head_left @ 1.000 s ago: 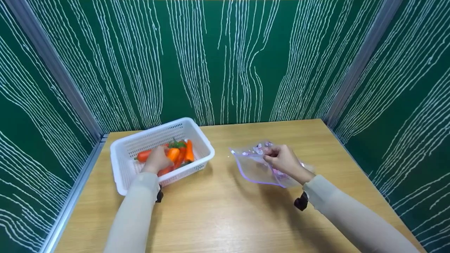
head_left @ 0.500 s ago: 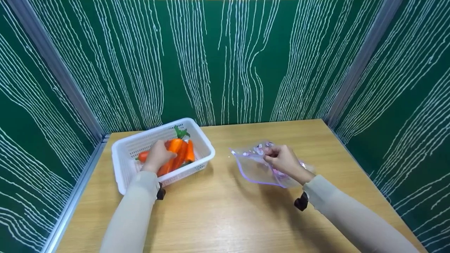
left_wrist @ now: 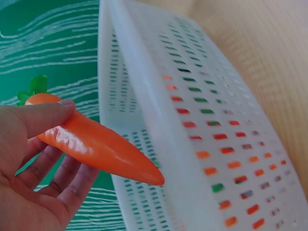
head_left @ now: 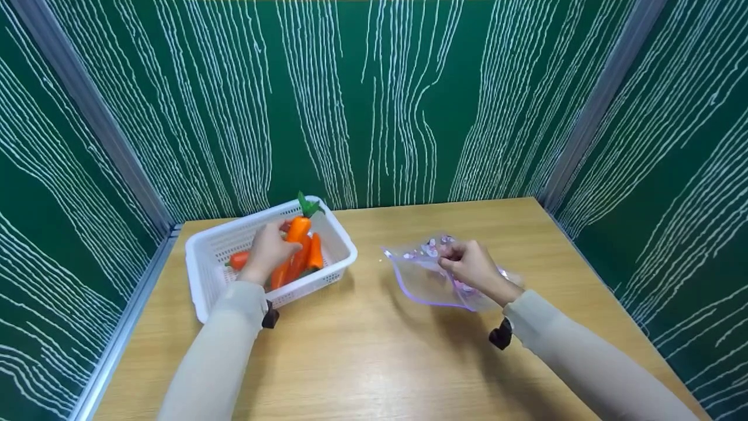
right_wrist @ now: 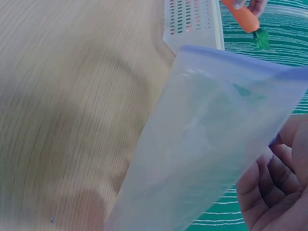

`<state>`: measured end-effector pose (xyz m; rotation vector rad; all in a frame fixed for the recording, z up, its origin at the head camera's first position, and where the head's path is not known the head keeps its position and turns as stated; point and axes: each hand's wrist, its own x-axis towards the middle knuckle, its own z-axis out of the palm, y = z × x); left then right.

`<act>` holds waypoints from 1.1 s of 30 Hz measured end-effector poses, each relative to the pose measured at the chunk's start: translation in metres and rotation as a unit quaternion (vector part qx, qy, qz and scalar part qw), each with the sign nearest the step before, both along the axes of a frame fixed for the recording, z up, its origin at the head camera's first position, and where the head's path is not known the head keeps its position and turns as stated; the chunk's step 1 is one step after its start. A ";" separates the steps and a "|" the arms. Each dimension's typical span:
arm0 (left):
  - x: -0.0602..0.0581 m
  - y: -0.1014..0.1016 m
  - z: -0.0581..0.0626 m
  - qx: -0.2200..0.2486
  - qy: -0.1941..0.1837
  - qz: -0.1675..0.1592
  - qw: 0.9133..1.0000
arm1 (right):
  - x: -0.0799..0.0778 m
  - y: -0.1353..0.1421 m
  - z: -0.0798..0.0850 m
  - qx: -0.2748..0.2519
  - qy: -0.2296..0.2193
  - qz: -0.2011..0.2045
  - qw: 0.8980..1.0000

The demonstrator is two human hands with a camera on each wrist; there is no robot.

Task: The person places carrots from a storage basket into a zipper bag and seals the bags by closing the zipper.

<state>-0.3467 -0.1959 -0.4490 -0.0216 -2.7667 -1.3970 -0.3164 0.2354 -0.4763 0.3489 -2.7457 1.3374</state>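
My left hand grips an orange carrot with a green leafy top, thumb along one side and fingers curled beneath. In the head view the carrot overlaps the white slotted plastic basket; its leaves reach the far rim. Several red-orange vegetables with green ends, including an orange one on the right, lie inside the basket. On the other side, my right hand pinches the edge of a clear zip bag with a purple zip strip. The bag's mouth faces left, and pink-and-white printing shows on it.
The wooden table carries the basket at left and the bag at right. Green panels with white wavy lines stand behind and on both sides, joined by metal posts in the corners.
My left hand has drawn the carrot up from among the other vegetables, toward the basket's far right rim. My right hand and the bag have stayed in place.
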 end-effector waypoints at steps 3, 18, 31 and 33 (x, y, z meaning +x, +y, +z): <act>0.000 0.006 0.007 0.007 0.002 0.000 1.000 | -0.001 0.000 0.002 -0.004 -0.002 -0.001 1.000; 0.006 0.030 0.025 0.040 0.046 -0.017 0.998 | 0.002 0.002 0.003 -0.013 -0.028 -0.004 1.000; 0.008 0.051 0.019 0.093 0.052 -0.009 0.994 | 0.001 0.002 0.002 -0.018 0.001 0.011 1.000; 0.009 0.053 0.018 0.099 0.051 -0.012 0.994 | 0.002 0.002 0.002 -0.017 -0.005 0.010 1.000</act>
